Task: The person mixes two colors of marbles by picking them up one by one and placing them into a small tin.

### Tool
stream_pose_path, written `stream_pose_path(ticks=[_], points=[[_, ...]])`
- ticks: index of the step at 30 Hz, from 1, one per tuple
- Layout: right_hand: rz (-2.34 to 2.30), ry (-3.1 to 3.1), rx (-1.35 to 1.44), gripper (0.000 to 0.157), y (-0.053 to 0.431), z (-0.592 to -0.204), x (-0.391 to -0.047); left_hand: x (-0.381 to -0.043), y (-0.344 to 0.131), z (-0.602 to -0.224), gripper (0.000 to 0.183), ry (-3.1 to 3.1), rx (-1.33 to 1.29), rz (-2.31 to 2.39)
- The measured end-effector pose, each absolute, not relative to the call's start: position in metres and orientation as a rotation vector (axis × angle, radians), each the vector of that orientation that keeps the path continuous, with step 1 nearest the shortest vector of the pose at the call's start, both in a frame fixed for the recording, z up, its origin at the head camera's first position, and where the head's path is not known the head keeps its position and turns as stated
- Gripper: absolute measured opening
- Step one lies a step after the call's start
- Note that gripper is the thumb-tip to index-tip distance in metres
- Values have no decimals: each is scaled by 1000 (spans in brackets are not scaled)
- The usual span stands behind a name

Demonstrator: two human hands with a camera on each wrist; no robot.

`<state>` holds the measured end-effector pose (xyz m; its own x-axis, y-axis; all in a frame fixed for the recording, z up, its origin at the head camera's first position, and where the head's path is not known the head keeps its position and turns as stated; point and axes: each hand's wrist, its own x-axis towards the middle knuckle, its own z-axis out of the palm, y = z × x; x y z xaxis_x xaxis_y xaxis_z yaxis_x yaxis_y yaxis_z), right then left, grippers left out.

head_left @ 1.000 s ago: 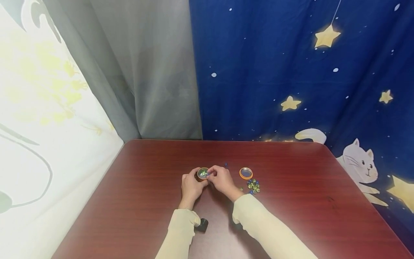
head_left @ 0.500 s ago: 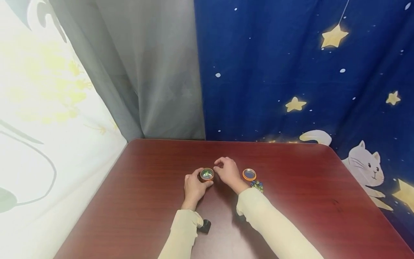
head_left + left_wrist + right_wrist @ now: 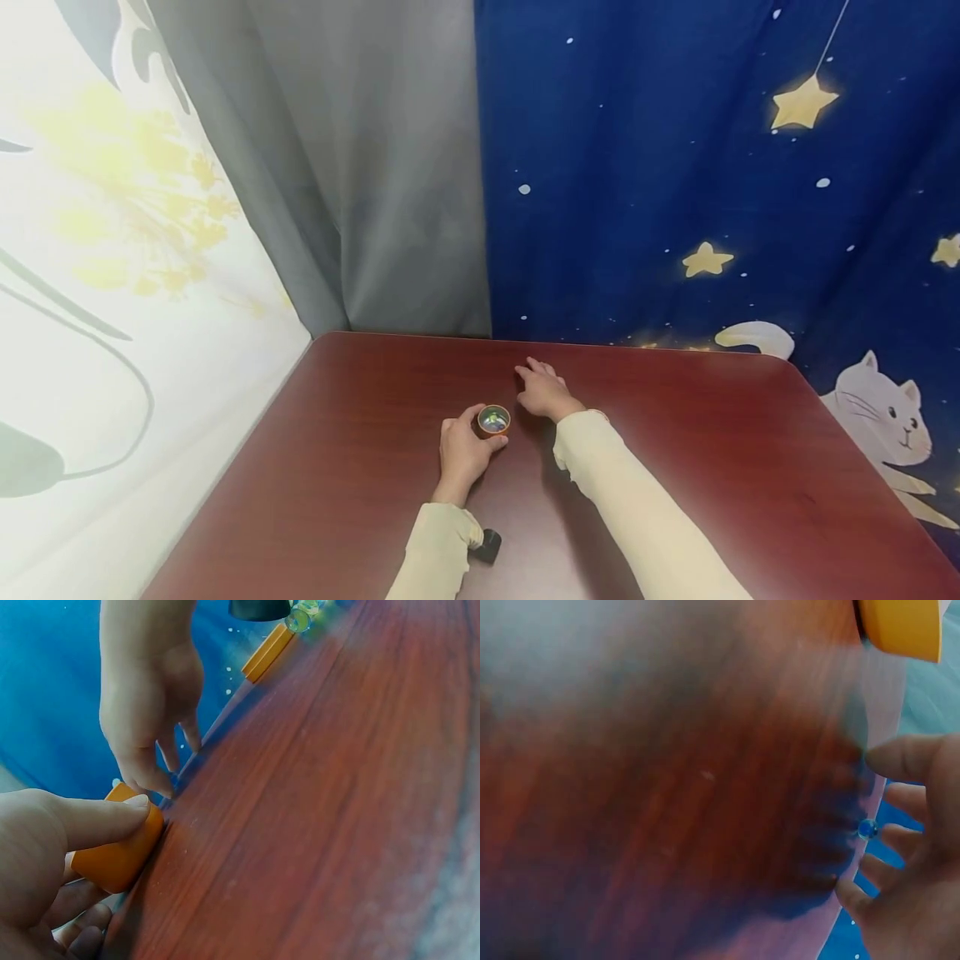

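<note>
My left hand (image 3: 463,450) grips a small round orange tin (image 3: 124,859), thumb on the near side and fingers behind. Inside the tin lie a few green and blue marbles (image 3: 493,419); how many is too small to tell. My right hand (image 3: 543,392) is to the right of the tin and a little beyond it, low over the table with its fingers spread. In the right wrist view a blue marble (image 3: 867,829) lies on the table beside those fingertips. Nothing shows pinched between the right fingers.
An orange lid (image 3: 268,654) and several loose glass marbles (image 3: 298,621) lie right of my hands, mostly behind the right forearm in the head view. A black device (image 3: 487,546) sits at my left cuff. Curtains hang beyond the reddish-brown table (image 3: 375,417).
A blue marble pinched over the tin by my right hand one second ago has left its fingers. The right hand has moved away to the far right, fingers spreading. The left hand keeps holding the tin.
</note>
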<state>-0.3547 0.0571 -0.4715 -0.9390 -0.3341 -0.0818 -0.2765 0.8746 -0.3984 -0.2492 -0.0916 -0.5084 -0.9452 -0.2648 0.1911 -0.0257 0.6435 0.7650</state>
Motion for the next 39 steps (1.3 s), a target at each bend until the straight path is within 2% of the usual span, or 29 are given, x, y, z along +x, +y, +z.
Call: stream_pose_path(ticks=[39], points=[[-433, 2974, -536, 45, 67, -469, -348, -251, -89, -510, 67, -2567, 222, -1196]])
